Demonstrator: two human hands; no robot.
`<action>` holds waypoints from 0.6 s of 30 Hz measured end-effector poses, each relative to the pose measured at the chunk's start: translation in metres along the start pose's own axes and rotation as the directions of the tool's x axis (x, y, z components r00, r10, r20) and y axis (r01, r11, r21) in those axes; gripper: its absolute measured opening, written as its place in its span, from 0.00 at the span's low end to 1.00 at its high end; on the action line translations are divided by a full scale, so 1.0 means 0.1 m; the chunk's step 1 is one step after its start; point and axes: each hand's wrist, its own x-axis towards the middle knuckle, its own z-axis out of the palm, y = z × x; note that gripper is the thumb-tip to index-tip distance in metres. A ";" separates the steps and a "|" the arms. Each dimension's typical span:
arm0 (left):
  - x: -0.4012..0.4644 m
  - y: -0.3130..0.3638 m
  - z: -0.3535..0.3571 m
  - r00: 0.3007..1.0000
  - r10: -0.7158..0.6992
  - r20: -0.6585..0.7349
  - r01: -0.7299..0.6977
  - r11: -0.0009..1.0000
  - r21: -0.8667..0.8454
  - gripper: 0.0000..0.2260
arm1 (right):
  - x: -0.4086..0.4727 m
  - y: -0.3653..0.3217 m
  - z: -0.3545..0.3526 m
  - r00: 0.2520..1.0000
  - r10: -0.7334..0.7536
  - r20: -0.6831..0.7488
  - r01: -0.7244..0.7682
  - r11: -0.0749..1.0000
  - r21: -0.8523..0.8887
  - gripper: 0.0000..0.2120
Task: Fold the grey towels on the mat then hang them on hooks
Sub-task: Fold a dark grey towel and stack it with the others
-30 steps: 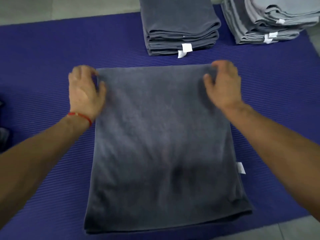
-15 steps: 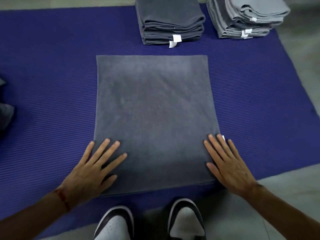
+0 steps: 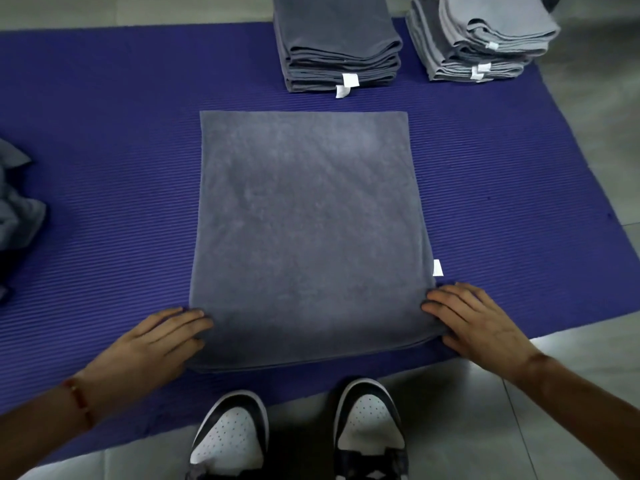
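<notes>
Towel: the grey towel (image 3: 304, 230) lies flat in the middle of the purple mat (image 3: 114, 140), its white tag (image 3: 437, 267) sticking out at the right edge.
Left hand: the left hand (image 3: 152, 344) sits at the near left corner, fingers (image 3: 187, 317) straight and touching the towel's edge.
Right hand: the right hand (image 3: 474, 323) sits at the near right corner, fingers flat and relaxed, tips on the cloth.
Far side: a dark folded stack (image 3: 339, 46) stands just beyond the towel; a lighter folded stack (image 3: 481, 39) stands to its right.
Left edge: a crumpled grey cloth (image 3: 17, 209) lies well apart from the towel.
Near edge: two shoes (image 3: 301, 434) stand on the floor (image 3: 571, 452), toes touching the mat.
Open room: bare mat shows on both sides of the towel.
</notes>
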 end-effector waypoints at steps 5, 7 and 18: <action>0.09 0.02 -0.16 0.964 -0.248 -0.100 0.206 0.927 -0.314 0.14 | 0.13 -0.13 -0.11 0.935 0.334 -0.121 -0.251 0.862 0.441 0.15; 0.13 0.05 -0.20 0.936 -0.347 -0.058 0.294 0.862 -0.413 0.16 | 0.25 -0.19 -0.23 0.858 0.504 -0.103 -0.368 0.741 0.562 0.12; 1.08 -0.43 -0.46 0.303 -0.947 0.106 0.595 0.101 -0.797 0.08 | 1.15 0.14 -0.52 0.588 0.807 -0.052 -0.437 0.372 0.819 0.09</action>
